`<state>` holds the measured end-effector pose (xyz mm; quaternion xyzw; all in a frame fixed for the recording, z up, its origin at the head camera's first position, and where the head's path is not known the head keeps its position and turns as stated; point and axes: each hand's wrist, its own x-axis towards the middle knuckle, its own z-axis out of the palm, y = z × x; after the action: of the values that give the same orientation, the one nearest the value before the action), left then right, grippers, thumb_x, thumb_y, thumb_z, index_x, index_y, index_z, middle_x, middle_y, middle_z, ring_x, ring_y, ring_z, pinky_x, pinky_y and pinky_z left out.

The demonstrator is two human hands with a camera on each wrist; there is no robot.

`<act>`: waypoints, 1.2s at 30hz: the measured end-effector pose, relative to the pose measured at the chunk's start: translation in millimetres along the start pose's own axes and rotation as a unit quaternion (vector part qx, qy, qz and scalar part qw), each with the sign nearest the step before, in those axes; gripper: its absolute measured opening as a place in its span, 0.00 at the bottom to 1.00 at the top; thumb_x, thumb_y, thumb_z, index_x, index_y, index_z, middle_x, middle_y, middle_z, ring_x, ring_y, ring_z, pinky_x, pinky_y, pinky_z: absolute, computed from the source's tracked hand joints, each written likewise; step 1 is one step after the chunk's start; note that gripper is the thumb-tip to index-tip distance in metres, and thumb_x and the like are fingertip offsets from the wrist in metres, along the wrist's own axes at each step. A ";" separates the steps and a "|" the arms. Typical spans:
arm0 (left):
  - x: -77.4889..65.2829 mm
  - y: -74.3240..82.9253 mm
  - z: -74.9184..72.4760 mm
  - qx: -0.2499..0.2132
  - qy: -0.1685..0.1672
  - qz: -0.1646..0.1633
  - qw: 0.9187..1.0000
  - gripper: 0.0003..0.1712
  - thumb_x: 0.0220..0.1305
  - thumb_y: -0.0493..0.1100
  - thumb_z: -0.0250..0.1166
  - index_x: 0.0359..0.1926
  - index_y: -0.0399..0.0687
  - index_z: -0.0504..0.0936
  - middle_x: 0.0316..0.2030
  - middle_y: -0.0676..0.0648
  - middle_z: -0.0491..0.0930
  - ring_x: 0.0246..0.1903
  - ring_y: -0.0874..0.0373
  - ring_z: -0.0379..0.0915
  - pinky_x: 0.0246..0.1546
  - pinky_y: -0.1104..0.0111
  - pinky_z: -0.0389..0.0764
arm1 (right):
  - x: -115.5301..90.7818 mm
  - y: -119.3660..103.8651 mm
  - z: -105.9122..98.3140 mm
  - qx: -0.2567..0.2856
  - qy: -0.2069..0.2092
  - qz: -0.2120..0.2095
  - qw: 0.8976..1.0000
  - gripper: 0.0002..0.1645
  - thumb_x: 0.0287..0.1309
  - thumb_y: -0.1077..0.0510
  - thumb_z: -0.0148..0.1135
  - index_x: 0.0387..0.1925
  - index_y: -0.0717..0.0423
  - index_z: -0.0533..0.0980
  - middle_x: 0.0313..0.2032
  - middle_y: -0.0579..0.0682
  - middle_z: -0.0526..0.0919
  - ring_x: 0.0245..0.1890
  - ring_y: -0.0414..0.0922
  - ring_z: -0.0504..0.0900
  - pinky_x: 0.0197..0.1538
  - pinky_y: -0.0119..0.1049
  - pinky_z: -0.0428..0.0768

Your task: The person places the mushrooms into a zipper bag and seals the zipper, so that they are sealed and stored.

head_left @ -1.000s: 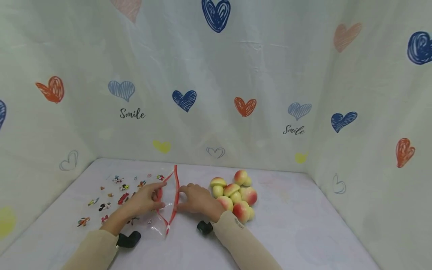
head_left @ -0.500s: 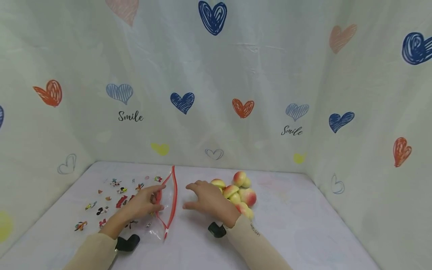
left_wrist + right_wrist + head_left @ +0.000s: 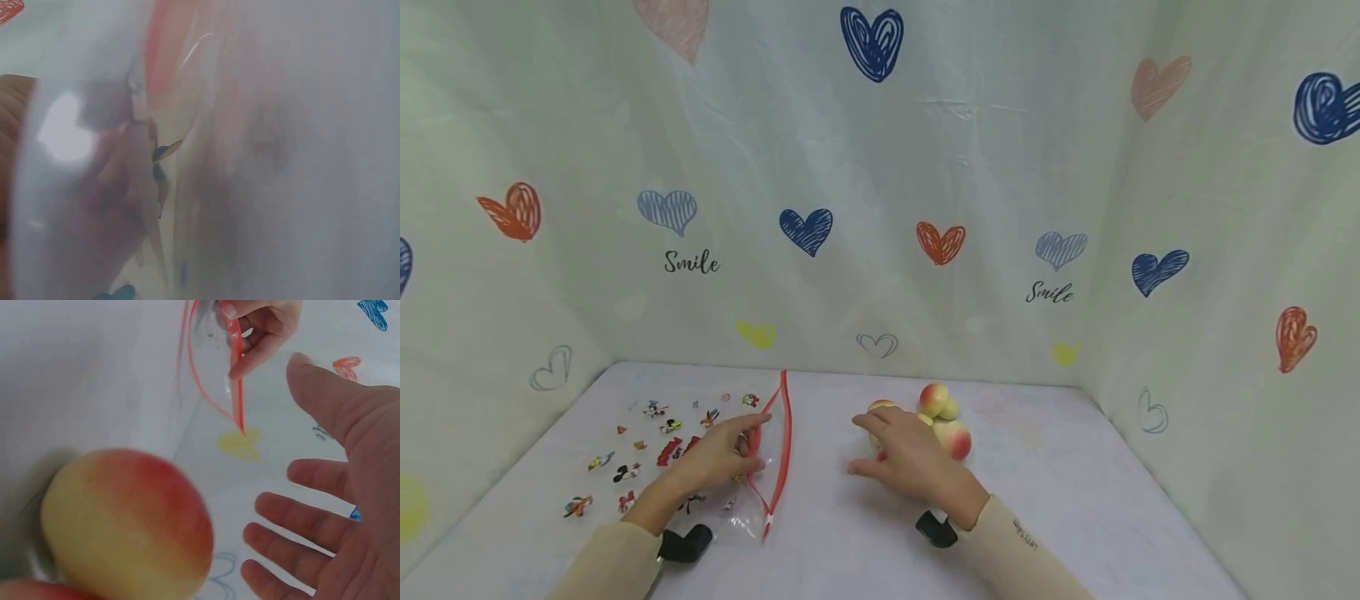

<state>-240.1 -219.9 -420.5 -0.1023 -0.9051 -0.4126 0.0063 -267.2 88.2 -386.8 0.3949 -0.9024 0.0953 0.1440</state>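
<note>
My left hand (image 3: pixel 718 454) grips the red-edged rim of a clear zip bag (image 3: pixel 786 450), whose mouth stands parted. The right wrist view shows the left thumb and fingers (image 3: pixel 265 356) pinching that red strip. Blurred clear plastic fills most of the left wrist view. Over a cluster of yellow-and-red toy mushrooms (image 3: pixel 953 439) hovers my right hand (image 3: pixel 917 462), fingers spread, holding nothing. Close below it in the right wrist view is one rounded yellow-red cap (image 3: pixel 128 525), apart from the fingers. The hand hides part of the cluster in the head view.
Small cartoon-figure stickers or prints (image 3: pixel 625 472) are scattered over the left of the white table (image 3: pixel 1075 500). A white curtain with hearts (image 3: pixel 805 232) surrounds the back and sides. Black wrist-camera mounts (image 3: pixel 685 544) sit under both wrists.
My right hand has left the bag's rim and moved right, over the toy mushrooms, its fingers spreading. The left hand has kept hold of the bag nearly in place.
</note>
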 end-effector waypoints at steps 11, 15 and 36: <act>-0.2 -1.2 -2.3 0.018 0.007 0.009 1.000 0.39 0.50 0.34 0.72 0.65 0.40 0.68 0.30 0.48 0.70 0.30 0.56 0.66 0.23 0.70 0.71 | -16.1 25.3 -5.4 0.035 -0.021 0.019 0.999 0.38 0.51 0.37 0.66 0.62 0.45 0.70 0.57 0.42 0.73 0.58 0.41 0.70 0.55 0.40 0.72; -0.7 -2.2 -3.0 0.017 0.011 0.004 1.000 0.39 0.50 0.34 0.73 0.64 0.41 0.69 0.32 0.48 0.70 0.31 0.56 0.67 0.24 0.70 0.72 | -19.6 27.8 -2.8 0.037 -0.038 0.023 0.998 0.38 0.50 0.40 0.68 0.61 0.46 0.71 0.57 0.44 0.72 0.58 0.43 0.70 0.55 0.42 0.72; 2.3 -0.6 2.7 0.023 0.003 0.007 1.000 0.39 0.50 0.34 0.72 0.65 0.40 0.69 0.31 0.48 0.69 0.30 0.56 0.66 0.23 0.71 0.71 | -31.6 29.1 1.5 0.031 -0.066 0.001 0.997 0.31 0.46 0.51 0.73 0.54 0.46 0.75 0.53 0.41 0.74 0.55 0.42 0.72 0.51 0.38 0.75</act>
<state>-242.3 -217.9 -422.6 -0.1074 -0.9137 -0.3917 0.0142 -268.5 129.0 -400.5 0.4038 -0.9069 0.0967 0.0715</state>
